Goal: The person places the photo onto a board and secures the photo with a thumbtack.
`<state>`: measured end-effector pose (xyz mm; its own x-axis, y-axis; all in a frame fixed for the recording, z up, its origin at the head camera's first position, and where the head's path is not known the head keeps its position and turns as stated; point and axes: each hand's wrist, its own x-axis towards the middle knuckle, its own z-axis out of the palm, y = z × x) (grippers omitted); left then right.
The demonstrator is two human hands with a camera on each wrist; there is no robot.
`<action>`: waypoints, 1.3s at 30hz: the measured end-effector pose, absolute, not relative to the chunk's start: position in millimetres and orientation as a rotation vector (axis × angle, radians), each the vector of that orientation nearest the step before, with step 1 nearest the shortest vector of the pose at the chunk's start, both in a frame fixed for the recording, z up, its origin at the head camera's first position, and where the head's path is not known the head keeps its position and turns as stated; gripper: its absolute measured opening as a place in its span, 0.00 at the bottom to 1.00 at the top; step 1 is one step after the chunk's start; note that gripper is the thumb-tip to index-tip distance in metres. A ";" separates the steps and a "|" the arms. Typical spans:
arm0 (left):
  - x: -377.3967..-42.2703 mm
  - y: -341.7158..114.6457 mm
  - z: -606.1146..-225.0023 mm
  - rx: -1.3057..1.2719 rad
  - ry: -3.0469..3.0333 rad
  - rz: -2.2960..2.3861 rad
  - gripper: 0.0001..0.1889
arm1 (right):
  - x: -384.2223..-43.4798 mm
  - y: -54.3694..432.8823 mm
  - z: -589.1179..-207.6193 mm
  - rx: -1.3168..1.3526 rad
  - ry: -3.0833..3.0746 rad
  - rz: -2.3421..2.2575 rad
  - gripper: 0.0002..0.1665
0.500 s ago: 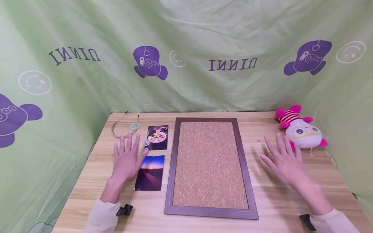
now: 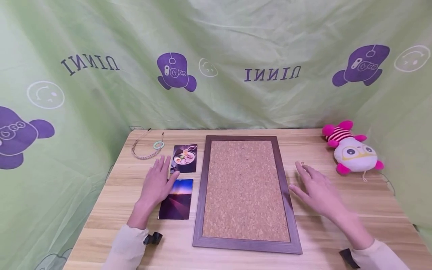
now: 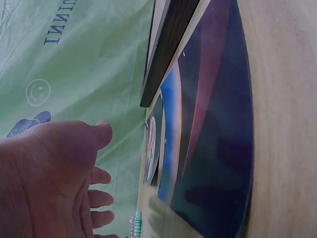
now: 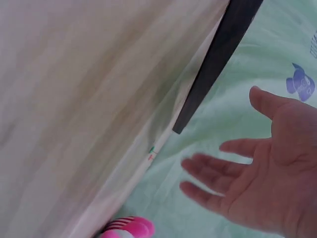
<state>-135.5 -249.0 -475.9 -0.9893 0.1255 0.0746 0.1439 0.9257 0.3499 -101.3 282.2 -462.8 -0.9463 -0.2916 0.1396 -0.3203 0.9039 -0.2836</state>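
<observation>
Two hands are in view, neither gripping anything. The left hand, fingers extended and thumb apart, hovers toward the left edge of the desk, just beside two photos. The bowl photo lies closer to the far edge; the road photo lies on the near side of it. The right hand, fingers loosely extended and slightly blurred, hovers between the board and the desk's right edge. The board lies flat mid-desk, its short end just inside the far edge. A headband occupies the far left corner, a toy the far right. One small item lies by the right fingertips, too small to identify. Progress: neither photo is on the board; both lie apart from it. Judged from this layout, the work stands at its outset, with no step evidently completed and all handling of photos and board left.
</observation>
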 end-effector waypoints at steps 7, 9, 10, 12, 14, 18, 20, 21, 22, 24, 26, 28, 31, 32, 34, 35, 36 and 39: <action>-146.6 -244.7 -482.1 -0.154 -3.025 -0.578 0.39 | -99.7 271.8 -460.7 0.625 -2.945 0.567 0.47; -149.0 -244.3 -483.2 -0.138 -3.034 -0.580 0.40 | -99.3 271.1 -463.5 0.713 -2.962 0.627 0.47; -150.2 -244.2 -483.5 -0.127 -3.035 -0.592 0.40 | -99.0 271.4 -465.3 0.759 -2.974 0.664 0.47; -153.1 -244.1 -484.3 -0.101 -3.031 -0.633 0.39 | -98.5 272.7 -469.1 0.832 -2.994 0.755 0.47; -156.4 -244.3 -485.6 -0.064 -3.017 -0.694 0.39 | -98.0 274.6 -471.7 0.882 -2.996 0.844 0.48; -163.4 -245.7 -489.1 0.010 -2.992 -0.817 0.38 | -98.5 278.5 -475.1 0.929 -2.982 0.995 0.49; -166.9 -246.7 -491.2 0.047 -2.984 -0.878 0.39 | -99.3 280.5 -476.3 0.947 -2.988 1.054 0.52; -168.6 -247.3 -492.1 0.065 -2.972 -0.913 0.39 | -99.8 281.3 -477.1 0.951 -2.996 1.083 0.53; -170.5 -248.0 -493.4 0.082 -2.955 -0.953 0.40 | -100.1 282.1 -477.7 0.953 -3.003 1.106 0.54; -173.8 -249.5 -495.5 0.118 -2.908 -1.037 0.40 | -100.6 283.3 -478.8 0.954 -3.016 1.147 0.55; -178.3 -253.1 -500.6 0.144 -2.845 -1.109 0.41 | -100.7 284.1 -479.4 0.956 -3.024 1.174 0.56; -180.5 -254.0 -501.2 0.176 -2.805 -1.165 0.41 | -100.7 284.6 -479.8 0.959 -3.025 1.187 0.56; -182.3 -254.5 -501.2 0.217 -2.782 -1.194 0.39 | -100.6 284.6 -479.4 0.951 -3.035 1.200 0.56; -183.5 -255.1 -502.6 0.220 -2.773 -1.183 0.39 | -100.8 284.5 -479.4 0.947 -3.036 1.202 0.56; -182.3 -252.4 -499.1 0.246 -2.779 -1.189 0.38 | -100.7 283.9 -478.9 0.935 -3.041 1.205 0.57; -182.3 -251.8 -499.4 0.249 -2.781 -1.190 0.39 | -100.9 284.0 -478.8 0.935 -3.044 1.202 0.57; -182.5 -251.3 -499.8 0.248 -2.786 -1.189 0.39 | -100.9 283.8 -478.7 0.932 -3.046 1.199 0.57; -185.1 -251.7 -504.4 0.240 -2.809 -1.179 0.42 | -100.3 283.8 -479.3 0.916 -3.058 1.186 0.57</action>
